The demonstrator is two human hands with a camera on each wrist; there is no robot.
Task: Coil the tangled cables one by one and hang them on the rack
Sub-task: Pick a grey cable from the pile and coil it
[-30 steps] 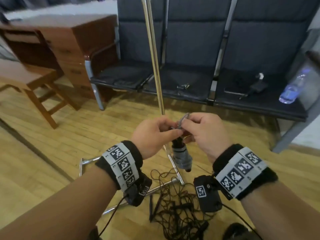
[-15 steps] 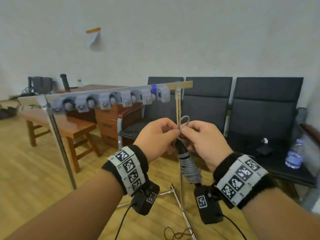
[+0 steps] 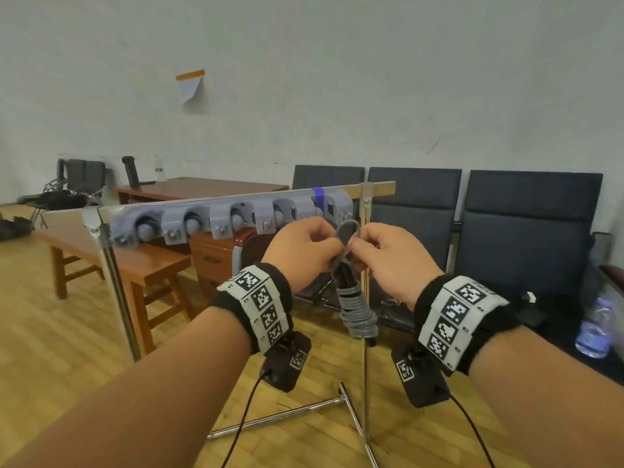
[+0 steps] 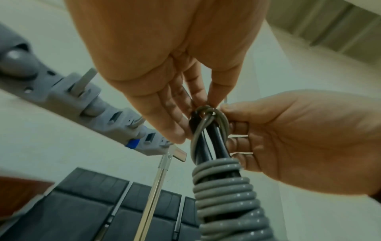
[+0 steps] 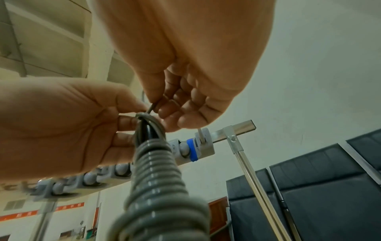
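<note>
Rack [image 3: 236,211]: metal crossbar on two chrome uprights, carrying a row of grey clip holders with one blue band; stands just behind and slightly above both hands. Head view alone shows its floor feet and full length; the wrist views show only the clips' undersides.

Row of dark padded seats [image 3: 526,231]: behind the rack, beyond the right hand.

Coiled cable [image 3: 358,312]: black strands bound in grey turns, hanging between the hands, a small grey loop standing above the fingertips. Wrist views alone show the loop crossing over the black strands.

Left hand [image 3: 300,251]: thumb and fingertips pinch the loop's base.

Right hand [image 3: 391,258]: fingers curled, pinching the same loop from the opposite side.
</note>
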